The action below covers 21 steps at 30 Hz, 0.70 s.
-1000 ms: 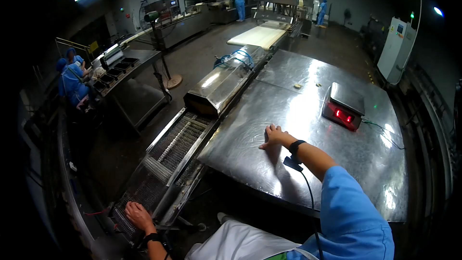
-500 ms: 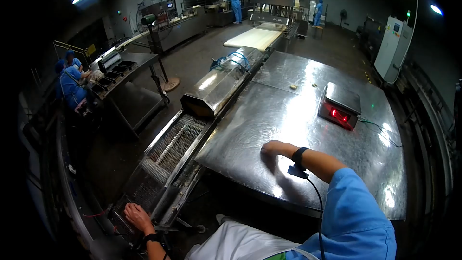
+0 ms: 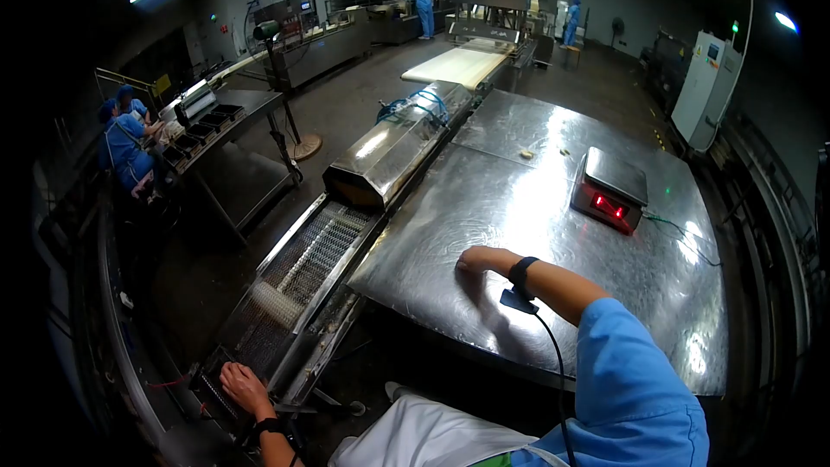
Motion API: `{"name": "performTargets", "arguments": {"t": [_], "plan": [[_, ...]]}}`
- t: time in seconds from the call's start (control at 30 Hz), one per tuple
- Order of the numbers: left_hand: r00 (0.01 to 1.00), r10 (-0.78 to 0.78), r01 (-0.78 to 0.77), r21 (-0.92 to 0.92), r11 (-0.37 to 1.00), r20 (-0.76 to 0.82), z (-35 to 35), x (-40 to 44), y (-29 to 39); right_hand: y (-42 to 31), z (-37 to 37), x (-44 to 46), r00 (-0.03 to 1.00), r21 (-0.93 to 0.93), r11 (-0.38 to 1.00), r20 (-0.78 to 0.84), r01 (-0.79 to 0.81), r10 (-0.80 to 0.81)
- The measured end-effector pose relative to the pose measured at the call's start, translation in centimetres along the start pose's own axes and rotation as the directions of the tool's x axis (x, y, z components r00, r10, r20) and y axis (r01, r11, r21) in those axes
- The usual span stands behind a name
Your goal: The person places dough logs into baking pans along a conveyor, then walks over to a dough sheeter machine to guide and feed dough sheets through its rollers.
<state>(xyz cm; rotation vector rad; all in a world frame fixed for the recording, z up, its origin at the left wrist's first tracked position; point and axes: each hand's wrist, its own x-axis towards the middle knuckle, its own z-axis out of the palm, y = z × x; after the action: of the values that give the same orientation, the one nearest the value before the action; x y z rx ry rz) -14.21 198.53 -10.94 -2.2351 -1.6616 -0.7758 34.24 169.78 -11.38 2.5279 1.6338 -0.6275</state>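
My left hand (image 3: 245,387) lies on the near end of a metal mesh conveyor (image 3: 298,272), its fingers reaching over the end part. On the right, my right hand (image 3: 481,260) is at the steel table (image 3: 424,259), fingers bunched and pointing down at its surface. Anything within those fingers is hidden, and I cannot tell whether they touch the metal. A dark band with a small cabled device (image 3: 519,300) hangs at my right wrist. Farther right on the table stands a scale (image 3: 610,186) with a lit red display.
Two small pale pieces (image 3: 527,155) lie toward the table's far side. A metal hood (image 3: 389,151) covers the conveyor's middle, before a pale belt (image 3: 458,67). Co-workers in blue (image 3: 127,143) are at a bench with dark trays (image 3: 201,131) on the left; others stand farther back.
My right hand has moved left and slightly away from me over the table, fingers still bunched. The left hand has stayed at the conveyor's end. The co-workers at the left have shifted slightly.
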Motion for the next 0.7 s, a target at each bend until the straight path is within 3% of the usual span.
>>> {"name": "performTargets", "arguments": {"t": [0.2, 0.3, 0.43, 0.7], "plan": [[1.0, -0.009, 0.009, -0.016, 1.0, 0.024, 0.2, 0.0, -0.2, 1.4, -0.3, -0.9, 0.991, 0.062, 0.991, -0.056, -0.12, 0.124], [1.0, -0.012, 0.011, 0.013, 1.0, 0.021, 0.5, 0.0, -0.3, 3.4, -0.7, -2.5, 0.987, -0.025, 0.987, 0.023, -0.157, 0.157], [0.999, -0.022, 0.023, -0.018, 1.0, 0.049, 0.3, 0.1, -0.2, 5.7, 0.0, -4.6, 0.982, -0.01, 0.982, -0.024, -0.19, 0.19], [0.994, -0.034, 0.033, 0.01, 0.999, 0.103, -0.8, 0.2, 0.5, 7.8, 1.2, -7.5, 0.905, 0.247, 0.877, 0.224, -0.412, 0.362]]}}
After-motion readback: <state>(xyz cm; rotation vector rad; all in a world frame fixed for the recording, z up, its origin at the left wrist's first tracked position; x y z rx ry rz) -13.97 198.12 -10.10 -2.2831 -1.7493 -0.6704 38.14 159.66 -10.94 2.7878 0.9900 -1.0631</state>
